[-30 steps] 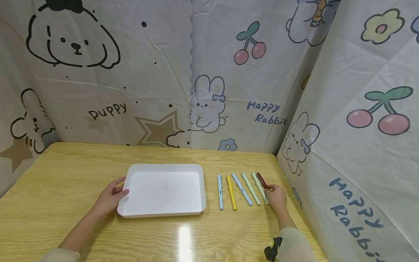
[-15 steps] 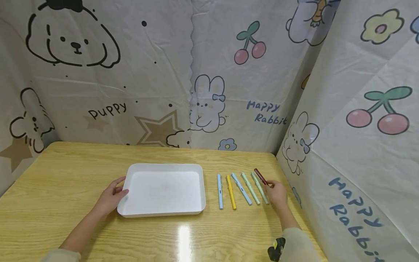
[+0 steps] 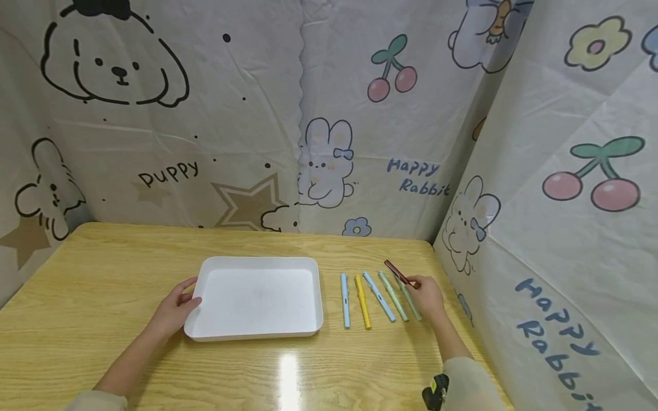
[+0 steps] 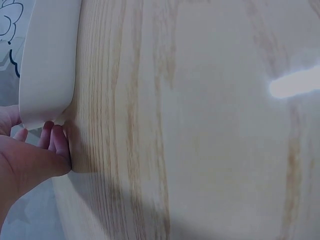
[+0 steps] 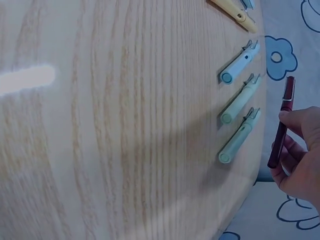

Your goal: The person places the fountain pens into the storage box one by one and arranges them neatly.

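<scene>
Between thumb and fingers, my right hand [image 3: 426, 295] pinches a dark red pen [image 3: 398, 272], raised above the table by the rightmost green pen. The right wrist view shows this red pen [image 5: 283, 127] with its clip along the upper end. My left hand [image 3: 173, 308] grips the left side of a white rectangular tray [image 3: 257, 338], thumb over the rim. In the left wrist view the fingers meet the tray's corner [image 4: 47, 95]. Beside the tray lie a light blue pen [image 3: 345, 301], a yellow pen [image 3: 362, 302], a second blue pen [image 3: 379, 297] and two green pens [image 3: 393, 295], roughly parallel.
All of this rests on a wooden table [image 3: 231, 377] with a bright light reflection near its front. A printed cloth [image 3: 231, 114] hangs behind the table and along both sides. A dark strap item [image 3: 436, 391] sits at the right sleeve.
My right hand has lifted the dark red pen off the table at the row's right end and carried it up and left, over the nearest green pen. My left hand and the tray stay put.
</scene>
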A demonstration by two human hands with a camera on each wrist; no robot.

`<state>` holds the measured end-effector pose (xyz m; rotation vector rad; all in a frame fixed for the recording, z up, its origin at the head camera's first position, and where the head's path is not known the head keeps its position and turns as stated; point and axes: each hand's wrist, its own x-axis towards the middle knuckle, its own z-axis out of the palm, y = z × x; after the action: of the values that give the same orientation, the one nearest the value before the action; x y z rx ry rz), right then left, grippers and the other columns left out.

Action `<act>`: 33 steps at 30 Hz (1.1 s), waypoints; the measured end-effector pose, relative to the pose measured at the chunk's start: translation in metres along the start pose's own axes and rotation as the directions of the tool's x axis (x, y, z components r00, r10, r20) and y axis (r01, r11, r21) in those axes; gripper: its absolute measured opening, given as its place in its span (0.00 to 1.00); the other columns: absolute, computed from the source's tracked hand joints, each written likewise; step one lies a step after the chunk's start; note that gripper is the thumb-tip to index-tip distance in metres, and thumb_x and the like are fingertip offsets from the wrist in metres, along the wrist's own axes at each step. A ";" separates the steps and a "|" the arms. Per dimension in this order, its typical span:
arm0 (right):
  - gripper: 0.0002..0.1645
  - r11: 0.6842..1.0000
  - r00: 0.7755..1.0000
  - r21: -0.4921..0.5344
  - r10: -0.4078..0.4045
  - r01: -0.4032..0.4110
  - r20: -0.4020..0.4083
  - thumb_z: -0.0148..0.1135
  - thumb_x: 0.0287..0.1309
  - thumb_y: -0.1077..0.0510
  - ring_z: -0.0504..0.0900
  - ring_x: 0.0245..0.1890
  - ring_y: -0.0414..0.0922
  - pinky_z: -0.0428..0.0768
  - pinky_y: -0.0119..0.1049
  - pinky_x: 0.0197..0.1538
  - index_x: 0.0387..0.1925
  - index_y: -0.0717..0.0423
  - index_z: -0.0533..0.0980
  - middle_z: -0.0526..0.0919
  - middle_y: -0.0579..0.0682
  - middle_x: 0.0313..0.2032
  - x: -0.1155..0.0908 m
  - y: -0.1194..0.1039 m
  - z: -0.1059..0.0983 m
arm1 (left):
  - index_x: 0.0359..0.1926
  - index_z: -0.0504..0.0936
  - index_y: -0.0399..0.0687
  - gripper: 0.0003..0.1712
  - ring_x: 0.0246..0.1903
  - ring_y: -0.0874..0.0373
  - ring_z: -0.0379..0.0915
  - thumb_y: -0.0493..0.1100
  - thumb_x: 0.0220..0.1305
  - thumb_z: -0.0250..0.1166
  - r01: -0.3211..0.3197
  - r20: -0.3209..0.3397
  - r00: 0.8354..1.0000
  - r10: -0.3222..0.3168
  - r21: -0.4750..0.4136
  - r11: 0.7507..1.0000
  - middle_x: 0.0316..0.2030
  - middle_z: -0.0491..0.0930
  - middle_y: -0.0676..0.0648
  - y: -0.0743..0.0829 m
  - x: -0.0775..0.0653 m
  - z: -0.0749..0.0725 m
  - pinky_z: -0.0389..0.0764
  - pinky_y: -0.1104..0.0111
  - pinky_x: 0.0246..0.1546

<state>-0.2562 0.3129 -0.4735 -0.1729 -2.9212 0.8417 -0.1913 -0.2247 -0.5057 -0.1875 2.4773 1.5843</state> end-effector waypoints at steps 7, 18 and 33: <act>0.16 0.997 0.997 -0.010 -0.071 0.071 0.023 0.59 0.59 0.58 0.69 0.29 0.46 0.66 0.33 0.30 0.46 0.62 0.79 0.74 0.55 0.31 -0.001 -0.015 -0.003 | 0.72 0.45 0.41 0.35 0.57 0.33 0.65 0.44 0.72 0.48 -0.003 -0.003 1.000 0.003 -0.013 1.000 0.62 0.58 0.23 -0.001 -0.001 0.000 0.79 0.58 0.47; 0.14 0.984 0.982 -0.006 -0.177 0.178 0.066 0.60 0.58 0.61 0.67 0.27 0.44 0.65 0.33 0.28 0.45 0.62 0.80 0.73 0.54 0.29 -0.003 -0.036 -0.006 | 0.72 0.44 0.41 0.34 0.57 0.32 0.65 0.42 0.72 0.47 0.020 -0.006 1.000 -0.020 -0.012 1.000 0.62 0.57 0.22 0.003 -0.002 0.001 0.79 0.56 0.47; 0.11 0.967 0.961 -0.015 -0.250 0.254 0.114 0.61 0.58 0.60 0.66 0.28 0.43 0.65 0.34 0.29 0.42 0.58 0.81 0.74 0.52 0.30 -0.006 -0.058 -0.004 | 0.73 0.44 0.42 0.35 0.57 0.32 0.65 0.45 0.72 0.47 0.008 -0.010 1.000 -0.008 0.002 1.000 0.63 0.57 0.22 -0.001 0.000 0.002 0.79 0.55 0.48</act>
<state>-0.2544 0.2658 -0.4395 0.2483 -2.9708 0.7902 -0.1906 -0.2236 -0.5073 -0.2052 2.4828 1.5815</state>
